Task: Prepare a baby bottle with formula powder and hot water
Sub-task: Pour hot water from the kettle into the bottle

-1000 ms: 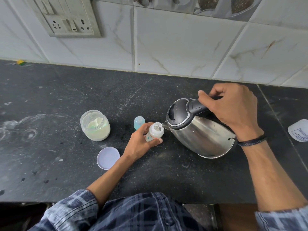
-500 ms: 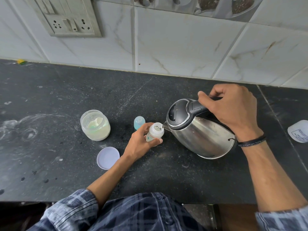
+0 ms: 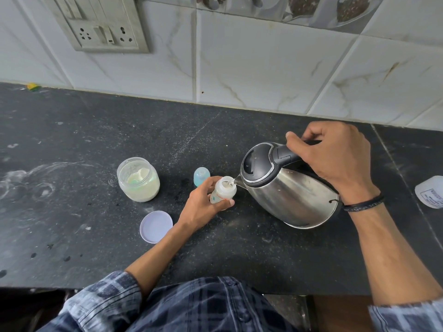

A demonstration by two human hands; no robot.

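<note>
My left hand (image 3: pixel 202 206) grips a small white baby bottle (image 3: pixel 224 191) that stands upright on the black counter (image 3: pixel 72 130) with its mouth uncovered. My right hand (image 3: pixel 335 159) holds the black handle of a steel kettle (image 3: pixel 287 195), tilted left with its spout at the bottle's mouth; a thin stream of water runs into the bottle. Just behind the bottle stands its blue teat cap (image 3: pixel 201 176). To the left, a clear jar of pale formula powder (image 3: pixel 138 179) has no lid on it. A lilac lid (image 3: pixel 156 226) lies flat in front of the jar.
A white container with a printed label (image 3: pixel 431 191) sits at the right edge of the counter. A tiled wall with a socket panel (image 3: pixel 103 27) rises behind. A small yellow item (image 3: pixel 33 87) lies at the far left, against the wall.
Both hands hold nearly the same pose. The kettle stays tilted at the bottle's mouth and the water keeps running.
</note>
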